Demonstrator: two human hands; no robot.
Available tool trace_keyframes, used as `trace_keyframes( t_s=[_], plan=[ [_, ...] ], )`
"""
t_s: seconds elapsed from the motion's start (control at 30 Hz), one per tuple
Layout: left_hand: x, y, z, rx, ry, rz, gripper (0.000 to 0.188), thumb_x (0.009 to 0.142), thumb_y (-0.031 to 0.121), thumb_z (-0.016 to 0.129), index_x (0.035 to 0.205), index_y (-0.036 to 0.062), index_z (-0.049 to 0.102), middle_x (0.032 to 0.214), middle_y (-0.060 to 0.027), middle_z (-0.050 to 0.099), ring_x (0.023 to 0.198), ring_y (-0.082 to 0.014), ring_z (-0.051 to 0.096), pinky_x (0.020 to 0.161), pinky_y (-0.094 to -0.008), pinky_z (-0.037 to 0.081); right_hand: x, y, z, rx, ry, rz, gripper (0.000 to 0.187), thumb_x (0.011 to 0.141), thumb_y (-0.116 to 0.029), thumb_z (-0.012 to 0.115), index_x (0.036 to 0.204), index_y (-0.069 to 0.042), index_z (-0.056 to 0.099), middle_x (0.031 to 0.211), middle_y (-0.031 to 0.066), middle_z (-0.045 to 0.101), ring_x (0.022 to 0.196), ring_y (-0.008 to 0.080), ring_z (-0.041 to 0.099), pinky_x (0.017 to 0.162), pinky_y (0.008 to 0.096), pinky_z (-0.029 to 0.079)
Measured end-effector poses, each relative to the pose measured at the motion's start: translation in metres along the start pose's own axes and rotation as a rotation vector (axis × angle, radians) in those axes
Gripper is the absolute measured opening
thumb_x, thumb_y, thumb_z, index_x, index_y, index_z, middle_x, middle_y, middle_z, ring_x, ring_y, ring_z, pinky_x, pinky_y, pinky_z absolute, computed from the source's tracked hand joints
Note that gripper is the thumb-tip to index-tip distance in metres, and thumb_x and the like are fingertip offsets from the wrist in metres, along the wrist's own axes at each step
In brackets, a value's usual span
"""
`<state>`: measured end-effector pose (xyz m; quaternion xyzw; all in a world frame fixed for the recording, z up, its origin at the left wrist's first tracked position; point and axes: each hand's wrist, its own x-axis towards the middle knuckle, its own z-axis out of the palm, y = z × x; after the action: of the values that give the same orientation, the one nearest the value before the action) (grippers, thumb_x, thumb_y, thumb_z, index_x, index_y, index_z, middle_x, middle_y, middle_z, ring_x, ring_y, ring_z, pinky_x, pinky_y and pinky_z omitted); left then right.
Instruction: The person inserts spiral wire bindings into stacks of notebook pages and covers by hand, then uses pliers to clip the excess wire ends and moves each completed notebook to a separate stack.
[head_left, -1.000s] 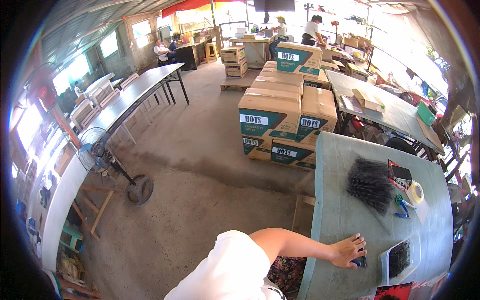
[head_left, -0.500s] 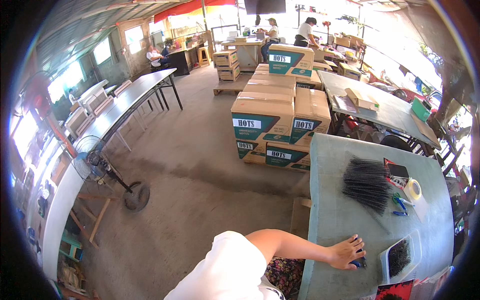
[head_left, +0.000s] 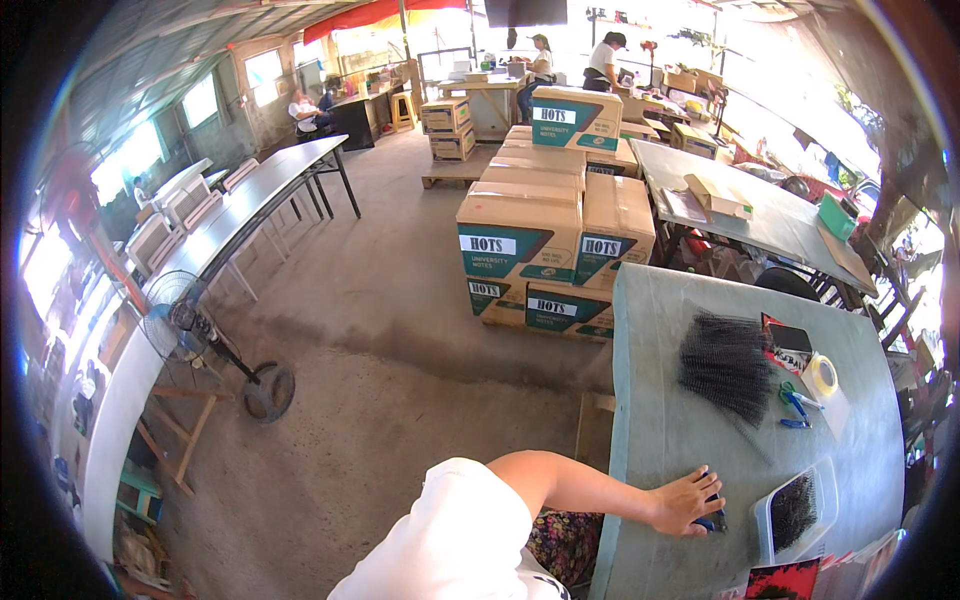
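My left hand (head_left: 687, 503) lies palm down on the pale blue-grey tabletop (head_left: 665, 420), its fingers spread. Partly under it, near the thumb, is a small blue-handled tool (head_left: 712, 522), mostly covered. My right hand is out of view. Just right of the left hand stands a clear plastic tub (head_left: 826, 500) holding many short black pieces (head_left: 793, 512). Farther back lies a fanned pile of black spiral binding coils (head_left: 728, 368). Beside the pile are a dark phone-like rectangle (head_left: 791, 339), a roll of yellowish tape (head_left: 823, 375) and a blue-and-green-handled cutting tool (head_left: 795, 405).
Stacked cardboard cartons (head_left: 520, 235) rise beyond the table. A second table (head_left: 740, 195) stands behind on the right. On the left are a pedestal fan (head_left: 190, 315) and a long table (head_left: 265, 190). Several people (head_left: 603, 62) are at the far end.
The whole view has shifted slightly, so things sit a little farther left. My left hand stays at the same place on the table, over the blue-handled tool.
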<state>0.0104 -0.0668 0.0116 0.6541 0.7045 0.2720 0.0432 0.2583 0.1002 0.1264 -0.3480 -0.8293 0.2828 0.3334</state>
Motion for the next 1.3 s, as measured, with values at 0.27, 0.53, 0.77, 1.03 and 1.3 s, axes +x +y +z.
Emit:
trace_keyframes(
  t_s=[0.27, 0.53, 0.77, 1.03, 1.3],
  plan=[
    [0.000, 0.003, 0.010, 0.105, 0.102, 0.059, 0.059, 0.081, 0.045, 0.057, 0.118, -0.0011, 0.049, 0.116, -0.0234, 0.048, 0.114, -0.0365, 0.042, 0.099, -0.0505, 0.030, -0.005, 0.004, -0.012, -0.027, 0.017, 0.009, 0.024, 0.079, -0.015, 0.065, 0.098, 0.001, 0.065, 0.091, 0.0129, 0.066, 0.080, 0.0231, 0.061, 0.073, 0.0352, 0.046],
    [0.000, 0.007, 0.020, 0.118, 0.083, 0.058, 0.055, 0.078, 0.043, 0.061, 0.112, 0.0004, 0.053, 0.105, -0.0173, 0.051, 0.095, -0.0289, 0.050, 0.081, -0.0381, 0.043, -0.013, 0.006, -0.029, -0.076, 0.020, 0.006, 0.024, 0.079, -0.015, 0.066, 0.097, 0.000, 0.065, 0.090, 0.0129, 0.066, 0.079, 0.0239, 0.060, 0.073, 0.0357, 0.046],
    [0.022, 0.016, -0.019, -0.063, -0.263, -0.017, 0.048, 0.080, 0.035, 0.056, 0.110, -0.0023, 0.050, 0.106, -0.0232, 0.050, 0.090, -0.0326, 0.056, 0.075, -0.0396, 0.048, -0.044, 0.028, -0.085, -0.181, 0.075, 0.048, 0.024, 0.078, -0.015, 0.066, 0.096, 0.000, 0.065, 0.089, 0.0129, 0.066, 0.078, 0.0245, 0.060, 0.072, 0.0362, 0.046],
    [0.074, 0.053, -0.064, -0.721, -0.243, -0.246, 0.033, 0.080, 0.025, 0.052, 0.104, 0.0024, 0.050, 0.074, -0.0136, 0.058, 0.064, -0.0231, 0.056, 0.058, -0.0381, 0.045, 0.002, -0.055, -0.043, -0.517, -0.160, 0.242, 0.028, 0.075, -0.024, 0.067, 0.094, -0.003, 0.067, 0.082, 0.0211, 0.064, 0.077, 0.0356, 0.063, 0.070, 0.0393, 0.048],
    [0.094, 0.101, -0.041, -0.830, -0.319, -0.053, 0.035, 0.080, 0.028, 0.052, 0.104, 0.0022, 0.051, 0.077, -0.0087, 0.057, 0.067, -0.0168, 0.057, 0.062, -0.0313, 0.046, 0.018, -0.047, -0.013, -0.257, 0.096, 0.028, 0.022, 0.075, -0.010, 0.066, 0.095, -0.001, 0.067, 0.090, 0.0195, 0.066, 0.083, 0.0326, 0.065, 0.076, 0.0367, 0.050]
  ],
)
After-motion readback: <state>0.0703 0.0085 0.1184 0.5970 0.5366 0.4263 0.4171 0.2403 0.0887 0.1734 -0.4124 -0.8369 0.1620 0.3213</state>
